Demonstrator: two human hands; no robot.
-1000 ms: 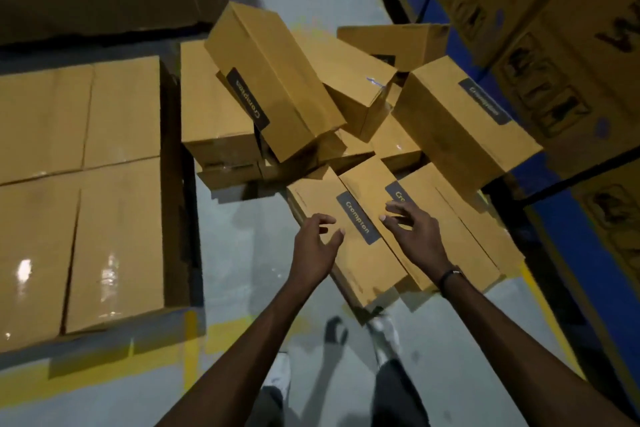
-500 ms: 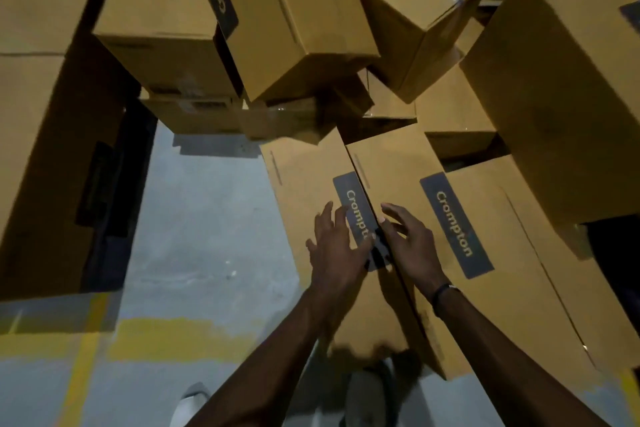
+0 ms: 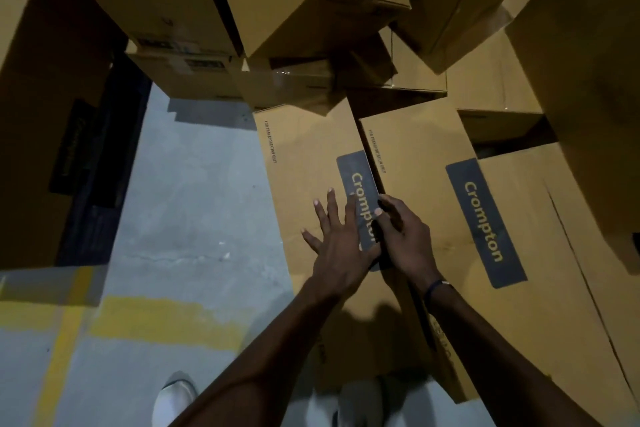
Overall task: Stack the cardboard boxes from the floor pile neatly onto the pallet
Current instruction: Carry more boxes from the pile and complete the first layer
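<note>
Lying flat on the floor at the pile's near edge, the nearest box (image 3: pixel 304 163) has the left hand (image 3: pixel 337 246) pressed on it, fingers spread, while the right hand (image 3: pixel 403 236) curls into the seam beside it. Stiff, probably light; grip opposite long edges.

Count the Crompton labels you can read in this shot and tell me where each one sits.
2. One label runs along the near box's right edge, partly under the left hand and right hand. The second label lies on the neighbouring box to the right. Others may be hidden.
</note>
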